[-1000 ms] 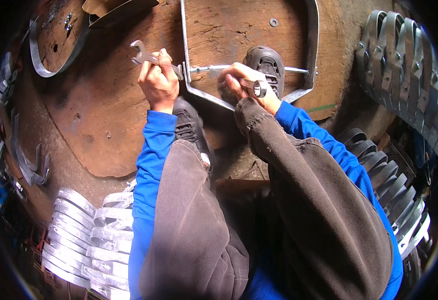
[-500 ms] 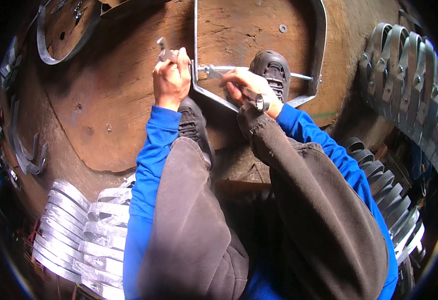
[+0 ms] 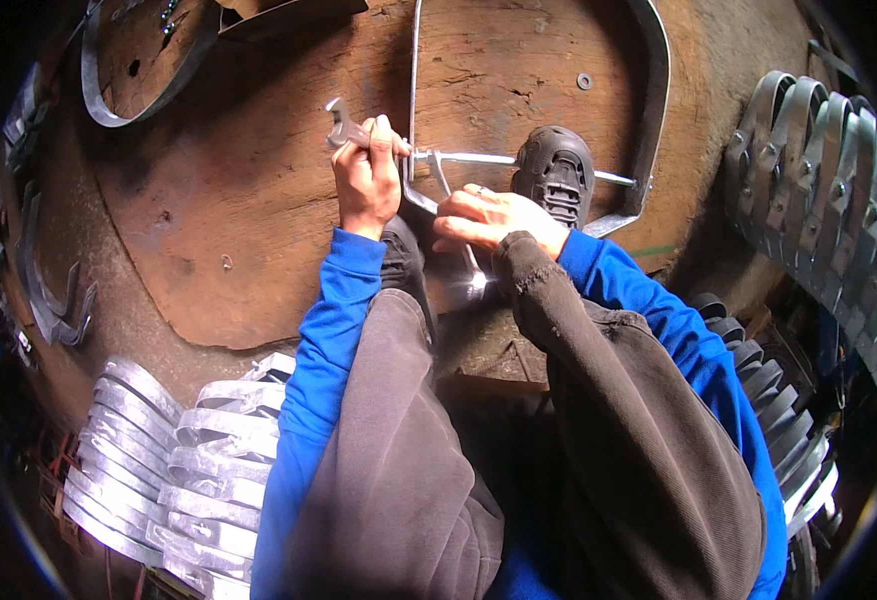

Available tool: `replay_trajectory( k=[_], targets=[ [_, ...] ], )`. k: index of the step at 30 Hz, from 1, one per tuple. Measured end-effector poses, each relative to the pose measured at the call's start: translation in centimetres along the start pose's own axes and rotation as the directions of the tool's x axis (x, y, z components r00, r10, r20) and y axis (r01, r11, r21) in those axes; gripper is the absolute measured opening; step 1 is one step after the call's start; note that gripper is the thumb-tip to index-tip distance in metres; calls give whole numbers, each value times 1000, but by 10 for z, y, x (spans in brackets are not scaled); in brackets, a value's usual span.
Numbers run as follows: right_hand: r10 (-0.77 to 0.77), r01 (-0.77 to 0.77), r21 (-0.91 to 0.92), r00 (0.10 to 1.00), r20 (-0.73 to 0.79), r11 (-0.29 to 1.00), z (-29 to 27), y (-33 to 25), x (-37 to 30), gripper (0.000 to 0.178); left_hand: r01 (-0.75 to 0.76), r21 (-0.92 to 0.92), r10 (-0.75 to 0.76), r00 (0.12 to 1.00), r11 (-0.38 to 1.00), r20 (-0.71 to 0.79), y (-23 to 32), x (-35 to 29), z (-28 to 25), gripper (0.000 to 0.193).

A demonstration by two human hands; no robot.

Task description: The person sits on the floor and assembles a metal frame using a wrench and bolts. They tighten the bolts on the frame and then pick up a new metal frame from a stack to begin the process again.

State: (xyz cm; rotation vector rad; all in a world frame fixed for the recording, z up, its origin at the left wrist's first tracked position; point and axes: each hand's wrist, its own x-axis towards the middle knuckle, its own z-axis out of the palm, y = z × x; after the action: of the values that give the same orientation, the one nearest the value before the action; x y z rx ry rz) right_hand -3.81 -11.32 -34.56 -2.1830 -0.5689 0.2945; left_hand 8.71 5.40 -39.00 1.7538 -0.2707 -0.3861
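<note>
A bent flat metal frame lies on the wooden board, and a metal rod crosses between its two sides. My left hand is closed around an open-end wrench, its free jaw poking out past the thumb, beside the rod's left end at the outside of the frame. Inside the frame, a second wrench meets the rod near that same end. My right hand grips this wrench, whose shiny far end shows below the fingers. My right shoe rests over the rod.
A flat washer lies on the wooden board inside the frame. Curved metal bands are stacked at lower left, at right and at lower right. Another band lies at upper left.
The wrench in my right hand has swung from slanting rightward to pointing down toward me. My left hand keeps its wrench at the rod's end. The whole view has shifted slightly.
</note>
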Motion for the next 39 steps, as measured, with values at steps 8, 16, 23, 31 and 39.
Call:
replay_trajectory(
  k=[8,16,23,31,39],
  targets=[
    [-142,153,-172,987,77,973,2,2,-1,42,-10,32,10,1000,999,10,6,-6,-6,41],
    [-300,321,-209,946,125,924,17,2,9,32,8,101,-13,999,995,48,7,-1,-11,41],
    [-257,274,-186,960,111,944,19,0,16,27,11,118,-20,997,993,78,17,-2,-12,41],
    [-244,268,-279,962,118,922,21,1,14,25,32,80,-37,997,996,62,15,-5,-11,30],
    [-223,289,-338,949,222,895,36,0,14,23,23,152,-34,997,988,68,18,-5,-12,43]
  ],
)
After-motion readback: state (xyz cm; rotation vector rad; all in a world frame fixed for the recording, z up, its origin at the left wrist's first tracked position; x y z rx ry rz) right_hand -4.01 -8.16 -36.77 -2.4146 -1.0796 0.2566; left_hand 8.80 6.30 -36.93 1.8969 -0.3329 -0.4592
